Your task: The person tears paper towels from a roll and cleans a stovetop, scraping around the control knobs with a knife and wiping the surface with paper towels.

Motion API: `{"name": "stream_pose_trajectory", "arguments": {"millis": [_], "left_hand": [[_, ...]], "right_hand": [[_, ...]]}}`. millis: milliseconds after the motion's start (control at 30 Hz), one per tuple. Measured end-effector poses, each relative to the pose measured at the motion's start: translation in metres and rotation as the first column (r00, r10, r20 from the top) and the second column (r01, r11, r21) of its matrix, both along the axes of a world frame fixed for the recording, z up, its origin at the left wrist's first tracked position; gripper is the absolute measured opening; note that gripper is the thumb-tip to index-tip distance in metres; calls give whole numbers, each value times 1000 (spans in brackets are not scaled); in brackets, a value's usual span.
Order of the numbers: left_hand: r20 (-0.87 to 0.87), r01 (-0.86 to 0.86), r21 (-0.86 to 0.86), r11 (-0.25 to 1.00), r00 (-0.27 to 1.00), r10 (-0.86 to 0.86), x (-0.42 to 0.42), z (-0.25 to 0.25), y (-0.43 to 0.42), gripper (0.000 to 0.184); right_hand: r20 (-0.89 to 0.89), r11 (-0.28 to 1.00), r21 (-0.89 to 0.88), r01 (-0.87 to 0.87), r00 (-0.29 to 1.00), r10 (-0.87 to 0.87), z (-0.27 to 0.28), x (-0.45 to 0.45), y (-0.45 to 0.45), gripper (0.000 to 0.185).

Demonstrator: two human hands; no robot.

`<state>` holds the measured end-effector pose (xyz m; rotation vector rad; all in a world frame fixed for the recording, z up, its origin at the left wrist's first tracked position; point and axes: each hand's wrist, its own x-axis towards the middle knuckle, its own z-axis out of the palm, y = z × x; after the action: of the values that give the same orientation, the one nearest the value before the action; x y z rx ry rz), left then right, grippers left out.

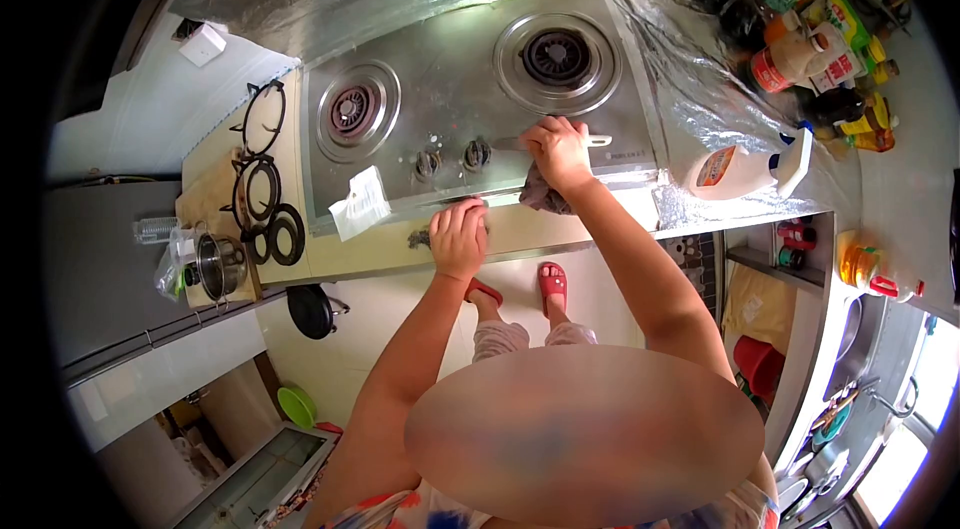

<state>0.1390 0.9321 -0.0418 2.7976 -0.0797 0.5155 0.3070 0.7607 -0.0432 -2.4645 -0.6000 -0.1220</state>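
My right hand [560, 151] is closed around a flat, light-grey tool [600, 140] with a hole in its handle end. Its thin other end points left over the steel gas stove [420, 99]; I cannot tell whether it is a scraper or a knife. Below that hand, a dark crumpled cloth [543, 193] hangs at the stove's front edge. My left hand [460, 237] lies on the counter's front strip, fingers laid over the stove edge. Beside it sits a grey tuft like steel wool [418, 239]. Two control knobs [477, 154] and whitish specks are near both hands.
A crumpled white paper [361, 204] lies at the stove's front left. Black pan supports [262, 189] and a steel pot [220, 265] stand farther left. On the right are a spray bottle [745, 169] and several sauce bottles [790, 59]. A black stool [312, 311] stands below.
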Motion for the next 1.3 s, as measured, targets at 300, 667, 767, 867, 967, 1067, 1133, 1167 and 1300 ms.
{"name": "stream_pose_trajectory", "arguments": {"millis": [300, 667, 767, 867, 967, 1067, 1133, 1167, 1300], "left_hand": [[-20, -9, -13, 1000, 1000, 9, 0, 0, 0, 14], [-40, -7, -25, 1000, 999, 6, 0, 4, 0, 15], [-39, -7, -23, 1000, 999, 6, 0, 3, 0, 15], [-41, -9, -17, 1000, 999, 8, 0, 3, 0, 15], [-41, -6, -14, 1000, 999, 6, 0, 4, 0, 15], [-35, -6, -15, 1000, 999, 5, 0, 3, 0, 15], [-33, -4, -16, 1000, 999, 4, 0, 3, 0, 15], [-35, -4, -12, 1000, 999, 3, 0, 3, 0, 14], [-13, 1, -5, 1000, 1000, -1, 1, 3, 0, 13]], "right_hand": [[-196, 996, -72, -48, 980, 33, 7, 12, 8, 11], [-306, 979, -98, -179, 941, 142, 18, 17, 2, 14], [-316, 967, -139, -212, 935, 159, 19, 18, 2, 16], [-330, 959, -154, -237, 927, 176, 22, 19, 1, 17], [-308, 957, -163, -238, 934, 180, 17, 20, 1, 17], [-295, 955, -155, -254, 934, 201, 14, 20, 0, 17], [-259, 933, -127, -336, 919, 295, 14, 15, 0, 15], [-241, 919, -115, -376, 909, 341, 13, 11, 0, 15], [-151, 966, -46, -256, 957, 246, 9, -11, 2, 9]]}}
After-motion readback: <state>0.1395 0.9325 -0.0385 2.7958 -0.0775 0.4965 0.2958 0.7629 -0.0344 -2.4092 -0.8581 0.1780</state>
